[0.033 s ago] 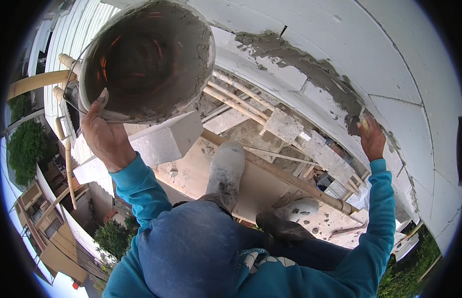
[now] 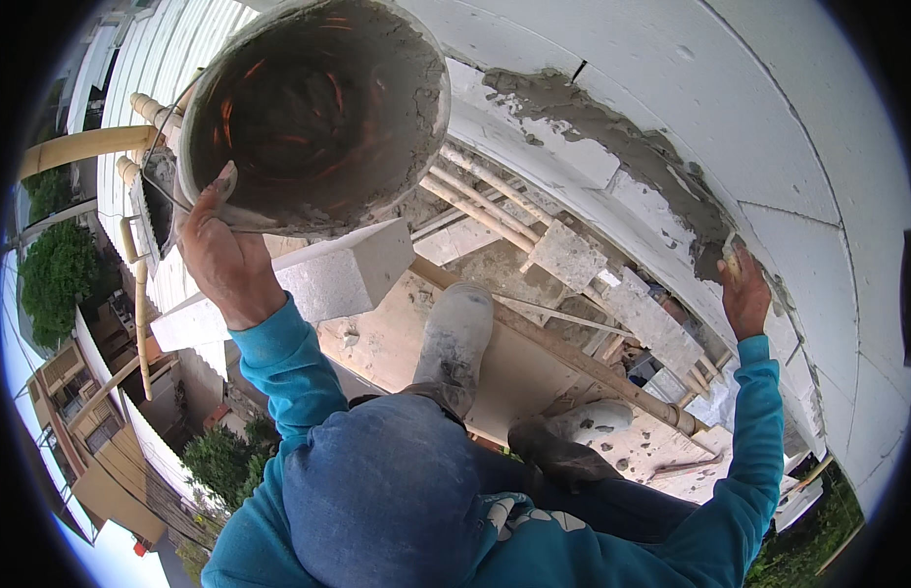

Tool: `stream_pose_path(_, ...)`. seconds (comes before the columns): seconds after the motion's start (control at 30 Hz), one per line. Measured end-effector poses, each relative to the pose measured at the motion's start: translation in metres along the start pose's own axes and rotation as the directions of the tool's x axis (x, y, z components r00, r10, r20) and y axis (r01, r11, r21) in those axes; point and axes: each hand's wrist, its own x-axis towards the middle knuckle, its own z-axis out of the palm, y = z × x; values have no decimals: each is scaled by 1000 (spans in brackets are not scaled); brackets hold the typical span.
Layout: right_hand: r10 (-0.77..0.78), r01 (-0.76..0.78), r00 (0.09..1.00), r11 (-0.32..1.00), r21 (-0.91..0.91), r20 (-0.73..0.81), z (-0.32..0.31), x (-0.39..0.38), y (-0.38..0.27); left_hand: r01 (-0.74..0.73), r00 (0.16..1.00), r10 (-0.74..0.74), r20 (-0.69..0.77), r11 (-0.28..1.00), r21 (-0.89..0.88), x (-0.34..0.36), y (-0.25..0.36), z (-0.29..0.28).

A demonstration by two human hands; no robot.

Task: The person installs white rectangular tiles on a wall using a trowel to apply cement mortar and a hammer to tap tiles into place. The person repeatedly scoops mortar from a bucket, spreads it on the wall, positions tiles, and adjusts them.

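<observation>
My left hand (image 2: 230,263) grips the near rim of a mortar-caked bucket (image 2: 434,127), its thumb over the edge. The bucket is tilted toward me, with wet grey mortar coating its inside and reddish light showing through the wall. My right hand (image 2: 745,299) is closed round the pale handle of what looks like a trowel (image 2: 734,257), at the near end of a strip of grey mortar (image 2: 642,147). That strip lies along the ledge of white blocks (image 2: 640,204) at the foot of the wall. The tool's blade cannot be made out.
A white block (image 2: 350,276) stands below the bucket. My boots (image 2: 455,338) are on a plywood platform (image 2: 534,377) edged by a wooden pole. Bamboo poles (image 2: 480,211) and rubble lie lower down, beyond it. The white block wall (image 2: 789,147) rises at right; roofs and trees are left.
The whole view has shifted slightly, so the bucket and wall appear farther right. My right hand has come a little nearer along the ledge. Both grips are unchanged.
</observation>
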Motion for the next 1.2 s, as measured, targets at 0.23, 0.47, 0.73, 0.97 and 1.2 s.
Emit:
stream_pose_path(0.23,-195,219,970,960,174,-144,-87,14,-102,101,994,-84,75,961,-257,-8,20,40)
stream_pose_path(0.47,-449,488,872,827,280,-194,-115,93,-276,110,990,-84,114,962,-249,-17,28,44)
stream_pose_path(0.73,-529,529,848,848,-28,-35,-89,104,-317,58,989,-16,149,958,-282,-7,24,35)
stream_pose_path(0.97,-485,526,845,831,183,-227,-92,123,-326,77,975,-16,221,960,-268,-10,27,40)
stream_pose_path(1.2,-544,552,834,829,93,-96,-70,111,-313,4,972,49,229,974,-226,-10,16,49)
